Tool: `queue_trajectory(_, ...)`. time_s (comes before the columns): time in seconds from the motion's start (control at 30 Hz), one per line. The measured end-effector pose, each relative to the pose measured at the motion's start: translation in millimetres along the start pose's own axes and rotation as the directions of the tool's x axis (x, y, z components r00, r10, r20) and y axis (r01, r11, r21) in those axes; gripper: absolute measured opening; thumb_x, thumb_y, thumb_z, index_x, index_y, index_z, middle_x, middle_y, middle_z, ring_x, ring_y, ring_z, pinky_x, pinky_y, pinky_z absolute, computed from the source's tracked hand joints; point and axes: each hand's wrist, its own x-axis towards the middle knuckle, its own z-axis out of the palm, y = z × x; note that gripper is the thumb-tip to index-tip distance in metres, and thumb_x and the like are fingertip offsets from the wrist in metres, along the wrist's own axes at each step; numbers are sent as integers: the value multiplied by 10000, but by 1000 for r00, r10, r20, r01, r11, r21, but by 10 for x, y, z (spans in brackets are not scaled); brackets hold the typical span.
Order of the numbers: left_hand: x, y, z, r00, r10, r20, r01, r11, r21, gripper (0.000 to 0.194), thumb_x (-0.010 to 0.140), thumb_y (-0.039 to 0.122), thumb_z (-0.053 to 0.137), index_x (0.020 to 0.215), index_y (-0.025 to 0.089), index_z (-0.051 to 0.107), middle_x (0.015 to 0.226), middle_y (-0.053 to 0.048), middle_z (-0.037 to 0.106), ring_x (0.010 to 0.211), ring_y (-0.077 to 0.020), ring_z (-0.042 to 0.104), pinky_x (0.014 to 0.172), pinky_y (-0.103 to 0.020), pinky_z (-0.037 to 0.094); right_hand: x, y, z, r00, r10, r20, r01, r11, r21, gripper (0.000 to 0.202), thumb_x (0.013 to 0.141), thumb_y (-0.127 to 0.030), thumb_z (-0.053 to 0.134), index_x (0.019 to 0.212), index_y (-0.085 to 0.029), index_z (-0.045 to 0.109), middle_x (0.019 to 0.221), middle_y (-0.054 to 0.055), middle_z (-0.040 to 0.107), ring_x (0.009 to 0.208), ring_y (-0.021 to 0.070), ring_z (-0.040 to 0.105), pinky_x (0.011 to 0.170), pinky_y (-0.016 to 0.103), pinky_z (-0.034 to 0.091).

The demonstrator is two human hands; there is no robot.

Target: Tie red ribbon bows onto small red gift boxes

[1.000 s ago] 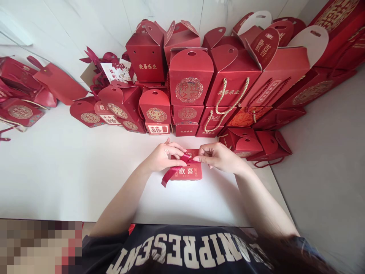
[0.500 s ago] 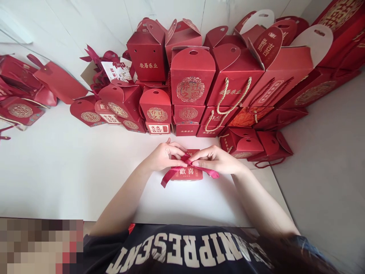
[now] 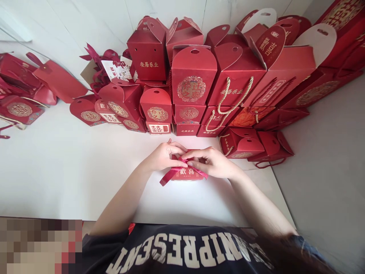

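A small red gift box (image 3: 186, 174) with pale Chinese characters on its front part lies on the white table, right before me. Across its top runs a dark red ribbon (image 3: 169, 177), crossed near the middle, with one tail to the left and the other to the lower right. From the left, my left hand (image 3: 168, 155) pinches the ribbon near the crossing. My right hand (image 3: 209, 161) grips the ribbon from the right, thumb and forefinger close to the left fingertips. Fingers hide the crossing and the box's far part.
Stacked red gift boxes (image 3: 194, 76), some with rope handles, stand along the wall behind my hands. More red boxes and bags (image 3: 21, 108) lie at the far left. A bundle of dark red ribbons (image 3: 98, 62) sits at the back left. The white table (image 3: 85, 175) ends at a grey surface on the right.
My right hand has shifted slightly left, closer to the left fingertips. The right ribbon tail has swung left and down with it. My left hand has hardly moved.
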Motion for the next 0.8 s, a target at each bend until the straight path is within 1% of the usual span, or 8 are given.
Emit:
queue_trajectory(0.13,-5,44,-17,1000,-8,19,8,1000,-4,181,719,302,801,880,220,783,1048,-51,707,1065,-225,616,1198,-487,180,2,-28,-10,1000,8,25,-7,999,-40,283,918,-226,541,1171,-250,666,625,-52,543,510,89,401,544,226,366)
queue_trajectory(0.23,-9,42,-23,999,-21,26,21,1000,-15,190,718,291,801,892,217,782,1047,-58,707,1081,-229,612,1189,-484,208,-32,-54,-59,998,10,56,-10,1000,-3,251,924,-231,524,1140,-236,651,638,-49,535,536,96,426,560,226,379)
queue_trajectory(0.33,-12,14,-18,999,-42,18,43,999,-30,187,697,314,814,843,203,779,979,-66,711,1098,-243,610,1168,-477,255,-108,-71,-187,997,42,71,-42,999,10,146,897,-182,501,959,-206,630,711,-22,571,611,112,487,608,239,405)
queue_trajectory(0.47,-10,-13,-6,999,-35,-2,35,999,-27,213,669,369,830,680,179,734,843,-53,700,1094,-245,621,1166,-470,258,-207,-70,-360,994,110,16,-109,993,-47,120,821,-115,470,767,-195,541,831,16,596,740,146,535,708,272,422)
queue_trajectory(0.53,-8,-15,-1,999,-31,-16,31,999,-20,220,664,372,833,688,177,734,849,-52,700,1087,-241,627,1159,-468,276,-226,-71,-377,970,235,58,-237,971,28,156,878,-177,422,764,-199,526,738,3,594,677,146,545,673,272,426)
queue_trajectory(0.63,-6,-15,5,999,-29,-21,29,1000,7,213,675,368,826,744,179,758,886,-60,704,1072,-238,631,1138,-467,319,-216,-89,-319,917,377,130,-391,914,108,281,954,-374,414,770,-195,529,590,-23,545,550,135,529,590,259,411)
queue_trajectory(0.7,-5,-18,6,1000,-22,-19,23,1000,17,214,681,366,824,767,180,764,883,-62,706,1072,-240,630,1147,-477,307,-199,-105,-270,915,385,121,-396,915,85,337,919,-483,504,757,-189,540,578,-32,524,517,122,508,552,248,383)
queue_trajectory(0.8,-5,-32,0,1000,-20,-19,20,1000,20,226,674,370,829,776,180,761,877,-55,702,1056,-234,638,1195,-502,215,-180,-103,-241,938,332,98,-336,942,21,334,890,-487,566,738,-190,555,587,-40,514,511,104,470,530,237,346)
